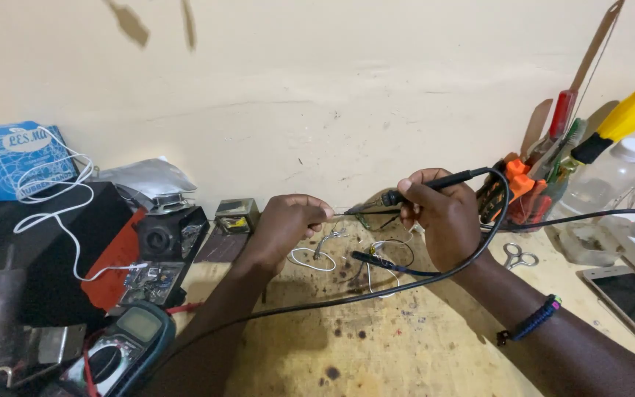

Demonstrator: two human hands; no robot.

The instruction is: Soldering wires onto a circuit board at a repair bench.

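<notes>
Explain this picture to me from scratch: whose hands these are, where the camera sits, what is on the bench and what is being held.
There is no machine here: a person works with two bare hands, and the single picture comes from a camera worn on their head, looking down at a stained wooden workbench against a cream wall.

The right hand, with a dark braided wristband, grips a black pen-shaped soldering iron whose black cable loops across the bench. The left hand pinches a thin stiff wire that reaches toward the iron's tip.

Below the hands lie loose white and black wires. At the left sit a green-screened multimeter, a small black box and a blue cardboard box. At the right are small steel scissors, a holder of orange-handled and yellow-handled tools, a clear plastic bottle and a flat phone.
</notes>
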